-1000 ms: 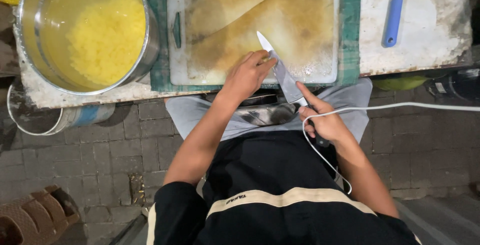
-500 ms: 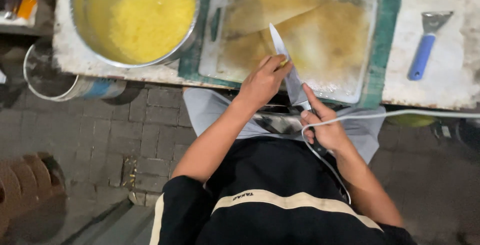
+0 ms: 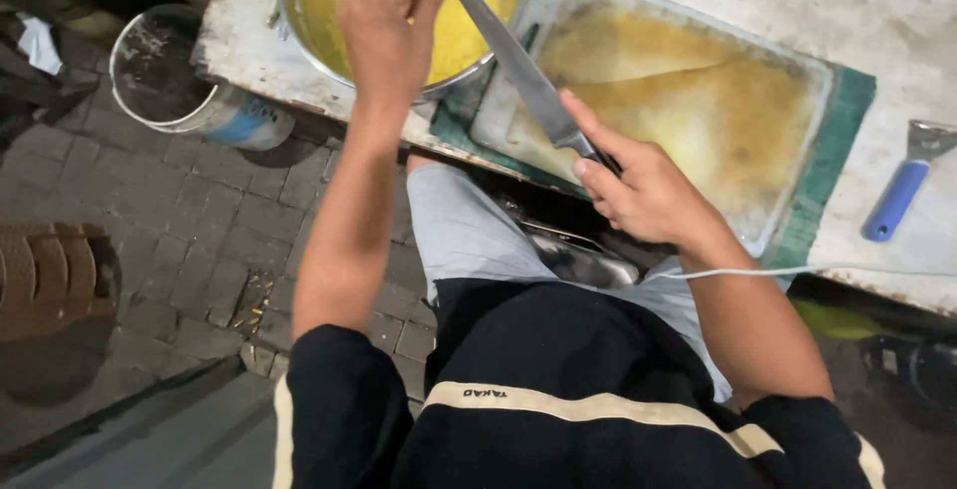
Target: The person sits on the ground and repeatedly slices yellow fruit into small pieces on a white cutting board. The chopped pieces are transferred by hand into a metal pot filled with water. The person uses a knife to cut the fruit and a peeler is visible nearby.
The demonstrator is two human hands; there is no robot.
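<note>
Steel chef's knife (image 3: 518,65) is gripped by right hand (image 3: 638,190), tip over pot (image 3: 329,50) at 11 o'clock; left hand (image 3: 389,25) fingers loosely curled, empty; stained cutting board (image 3: 698,100) holds nothing left to cut.

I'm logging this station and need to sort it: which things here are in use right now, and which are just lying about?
In use:
right hand gripping the chef's knife
left hand over the steel pot of yellow pieces
stained cutting board

Lying about:
blue-handled scraper
bucket on the brick floor
white cable
</note>
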